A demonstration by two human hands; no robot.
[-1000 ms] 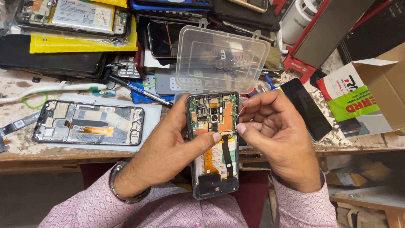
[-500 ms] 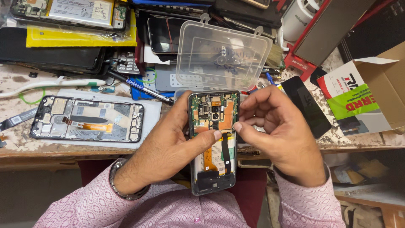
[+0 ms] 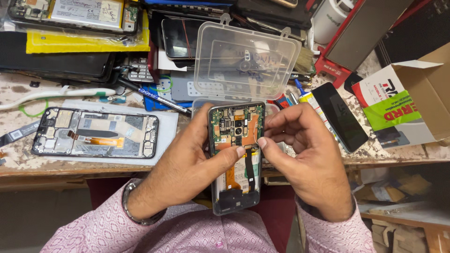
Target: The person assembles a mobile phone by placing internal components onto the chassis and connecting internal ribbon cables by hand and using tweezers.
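The opened phone [image 3: 236, 157] was gripped from its left side by the left hand [image 3: 187, 168], the thumb laid across its exposed boards. The right hand [image 3: 304, 154] was pinched together at the phone's right edge; whatever was nipped between its fingertips could not be made out. The phone was held upright just before the tabletop [image 3: 18, 159]. Its lower end was partly hidden against the pink sleeves [image 3: 187, 234]. Behind it stood a clear plastic box [image 3: 246, 63], and a second opened phone [image 3: 96, 133] lay to the left.

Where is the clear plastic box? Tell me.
In the head view the clear plastic box stands open at top centre of the bench, just behind the opened phone held in the left hand, left of the white mug.
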